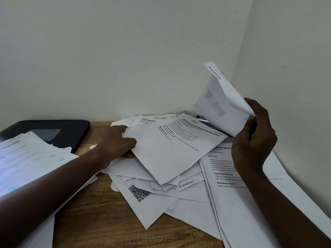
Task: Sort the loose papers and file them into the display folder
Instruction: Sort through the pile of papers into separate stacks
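Note:
A heap of loose printed papers (161, 190) covers the middle and right of the wooden desk (100, 219). My left hand (114, 142) pinches the left edge of a printed sheet (172, 147) lying on top of the heap. My right hand (254, 138) holds a few sheets (220, 97) upright above the heap, their top corner marked with handwriting. A dark folder (59, 129) lies flat at the back left. Part of it is hidden under a stack of papers (26, 161).
The desk stands in a corner, with a wall behind (125, 59) and a wall at the right (295, 86). A neater stack of sheets (250, 203) lies along the right edge. Bare wood shows at the front centre.

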`<state>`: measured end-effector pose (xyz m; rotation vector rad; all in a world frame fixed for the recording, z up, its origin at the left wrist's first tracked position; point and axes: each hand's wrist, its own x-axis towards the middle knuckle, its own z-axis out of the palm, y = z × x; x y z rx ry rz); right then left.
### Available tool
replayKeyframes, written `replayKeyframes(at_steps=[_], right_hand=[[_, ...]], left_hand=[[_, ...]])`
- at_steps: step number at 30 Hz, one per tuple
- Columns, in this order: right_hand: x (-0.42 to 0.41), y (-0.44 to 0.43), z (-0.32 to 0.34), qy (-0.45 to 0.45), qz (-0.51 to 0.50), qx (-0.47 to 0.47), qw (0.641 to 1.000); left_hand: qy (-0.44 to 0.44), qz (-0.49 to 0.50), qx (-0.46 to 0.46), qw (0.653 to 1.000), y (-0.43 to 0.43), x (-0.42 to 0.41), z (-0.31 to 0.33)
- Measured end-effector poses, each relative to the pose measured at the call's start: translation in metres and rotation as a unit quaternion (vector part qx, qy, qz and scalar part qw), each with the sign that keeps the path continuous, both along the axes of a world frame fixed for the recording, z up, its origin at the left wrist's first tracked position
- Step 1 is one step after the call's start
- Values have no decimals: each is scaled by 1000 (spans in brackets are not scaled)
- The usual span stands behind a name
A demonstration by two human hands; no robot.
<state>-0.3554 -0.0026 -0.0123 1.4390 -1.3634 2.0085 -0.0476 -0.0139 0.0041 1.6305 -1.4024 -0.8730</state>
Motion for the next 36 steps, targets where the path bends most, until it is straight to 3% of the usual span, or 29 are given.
replayKeyframes(at_steps=[7, 10, 12, 15, 17, 21, 24, 26, 28, 30, 31, 34, 36], right_hand=[[-3, -2, -1, -5, 2, 6, 1000], [-2, -1, -1, 27, 7, 34, 999], [2, 3, -1, 63, 78, 81, 992], [14, 11, -2, 148, 237, 194, 940], [24, 15, -6, 231, 293, 238, 897], [43, 23, -11, 369, 307, 317, 818], [47, 20, -21, 401, 269, 336, 809], [44, 16, -26, 386, 231, 318, 835], [42, 12, -26, 362, 191, 287, 866], [40, 10, -23, 318, 173, 269, 893], [39, 9, -22, 285, 174, 260, 906], [38, 8, -21, 207, 169, 227, 937], [39, 7, -22, 195, 165, 224, 941]], left_hand=[[-7, 3, -11, 1000, 7, -4, 1], [37, 15, -6, 999, 7, -6, 1], [97, 9, 2, 995, 8, -7, 1], [182, -66, 24, 981, 6, -13, 1], [232, -112, 44, 965, 4, -17, 2], [284, -221, 78, 930, 5, -20, 8], [302, -290, 82, 904, 5, -10, 13], [247, -289, 65, 923, 6, -1, 17], [63, -237, 4, 969, 5, 9, 17], [-133, -170, -46, 975, 1, 21, 13], [-183, -142, -50, 971, -2, 27, 9], [-177, -92, -57, 978, -2, 39, -2], [-242, -61, -168, 954, 6, 38, -10]])
